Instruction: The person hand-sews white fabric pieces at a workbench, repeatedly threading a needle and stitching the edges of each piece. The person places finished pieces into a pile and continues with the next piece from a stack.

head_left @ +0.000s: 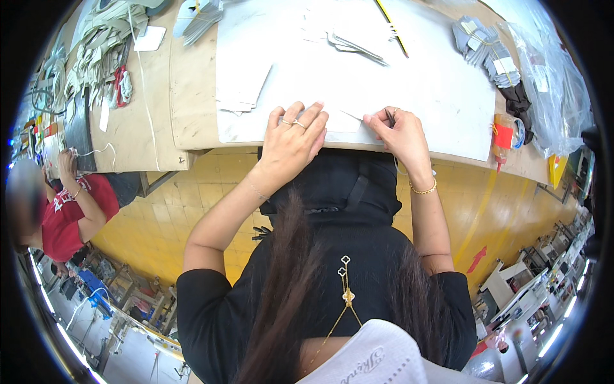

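Note:
My left hand (295, 136) lies with fingers stretched over a pale flat piece (344, 123) near the front edge of the white work sheet (288, 77). Between the thumb and fingers of my right hand (404, 136) is a thin pointed tool (351, 116). Its fine tip points left over the pale piece, and a dark part shows among the fingers; its exact kind is too small to make out. A stack of white cut pieces (243, 93) sits beyond my left hand. Farther off lies a pile of light grey pieces (358, 46), with a yellow and black pencil (393, 29) beside it.
Tied grey bundles (486, 51), a clear plastic bag (543, 83) and a bottle with an orange label (504, 136) occupy the right side. Heaped beige strips (105, 45) and a white cord (146, 96) lie left. A co-worker in a red shirt (77, 211) sits at far left.

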Action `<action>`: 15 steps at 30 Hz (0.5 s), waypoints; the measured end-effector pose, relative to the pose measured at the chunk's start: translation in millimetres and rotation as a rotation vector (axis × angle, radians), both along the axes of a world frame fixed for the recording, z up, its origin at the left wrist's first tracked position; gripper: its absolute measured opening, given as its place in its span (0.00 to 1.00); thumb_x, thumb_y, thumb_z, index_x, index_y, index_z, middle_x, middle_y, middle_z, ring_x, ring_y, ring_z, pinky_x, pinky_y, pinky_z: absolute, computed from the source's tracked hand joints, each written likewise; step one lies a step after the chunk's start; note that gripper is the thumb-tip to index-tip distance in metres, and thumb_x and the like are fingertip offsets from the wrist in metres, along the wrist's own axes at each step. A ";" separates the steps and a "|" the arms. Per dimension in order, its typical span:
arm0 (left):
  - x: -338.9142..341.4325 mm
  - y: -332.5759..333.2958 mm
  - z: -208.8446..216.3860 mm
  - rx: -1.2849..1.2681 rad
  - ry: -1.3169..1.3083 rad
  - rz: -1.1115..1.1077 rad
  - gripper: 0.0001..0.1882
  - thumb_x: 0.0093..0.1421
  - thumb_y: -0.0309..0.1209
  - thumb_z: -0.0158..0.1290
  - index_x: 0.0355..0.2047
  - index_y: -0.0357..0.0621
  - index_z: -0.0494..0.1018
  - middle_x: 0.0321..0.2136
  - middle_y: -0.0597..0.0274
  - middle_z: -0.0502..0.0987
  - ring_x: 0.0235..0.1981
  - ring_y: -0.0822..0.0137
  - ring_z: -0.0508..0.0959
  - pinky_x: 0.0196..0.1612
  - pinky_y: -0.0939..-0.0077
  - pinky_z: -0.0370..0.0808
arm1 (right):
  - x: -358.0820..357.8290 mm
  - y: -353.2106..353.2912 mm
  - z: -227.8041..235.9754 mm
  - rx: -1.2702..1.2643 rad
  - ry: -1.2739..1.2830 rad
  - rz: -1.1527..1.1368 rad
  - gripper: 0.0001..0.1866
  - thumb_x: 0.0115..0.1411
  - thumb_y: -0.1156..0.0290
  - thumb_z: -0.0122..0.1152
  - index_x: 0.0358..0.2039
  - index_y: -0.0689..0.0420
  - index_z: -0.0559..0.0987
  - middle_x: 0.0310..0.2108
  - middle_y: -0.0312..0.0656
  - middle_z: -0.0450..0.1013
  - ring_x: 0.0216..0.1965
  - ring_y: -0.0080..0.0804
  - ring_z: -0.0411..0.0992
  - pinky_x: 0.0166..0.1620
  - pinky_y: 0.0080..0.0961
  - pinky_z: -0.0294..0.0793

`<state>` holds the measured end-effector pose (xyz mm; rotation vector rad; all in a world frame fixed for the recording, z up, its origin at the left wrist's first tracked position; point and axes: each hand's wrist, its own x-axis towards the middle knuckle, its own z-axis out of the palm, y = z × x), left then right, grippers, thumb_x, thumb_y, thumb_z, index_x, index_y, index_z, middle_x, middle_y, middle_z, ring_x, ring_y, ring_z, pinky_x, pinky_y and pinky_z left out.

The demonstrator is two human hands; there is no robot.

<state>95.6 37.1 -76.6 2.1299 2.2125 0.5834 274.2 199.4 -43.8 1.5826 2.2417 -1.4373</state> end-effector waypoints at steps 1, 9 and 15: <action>1.0 0.8 0.2 0.007 0.001 0.004 0.20 0.60 0.34 0.62 0.53 0.47 0.76 0.55 0.64 0.77 0.53 0.61 0.73 0.56 0.59 0.64 | 3.0 -0.1 -0.8 0.032 0.034 0.018 0.18 0.61 0.59 0.70 0.29 0.64 0.83 0.19 0.36 0.75 0.19 0.18 0.69 0.24 0.19 0.69; 6.6 5.1 3.6 -0.033 0.058 0.016 0.27 0.61 0.38 0.61 0.61 0.50 0.73 0.53 0.63 0.77 0.53 0.59 0.72 0.57 0.59 0.63 | 3.2 -2.2 -0.3 0.140 0.020 0.061 0.18 0.59 0.58 0.70 0.28 0.63 0.84 0.21 0.48 0.79 0.23 0.38 0.78 0.32 0.32 0.77; 12.6 8.7 2.8 -0.070 0.136 0.001 0.28 0.63 0.45 0.60 0.64 0.68 0.72 0.53 0.61 0.74 0.53 0.57 0.69 0.57 0.55 0.60 | 0.3 -5.3 -1.1 0.177 -0.014 0.068 0.16 0.58 0.60 0.70 0.27 0.62 0.84 0.22 0.48 0.79 0.24 0.41 0.80 0.33 0.33 0.78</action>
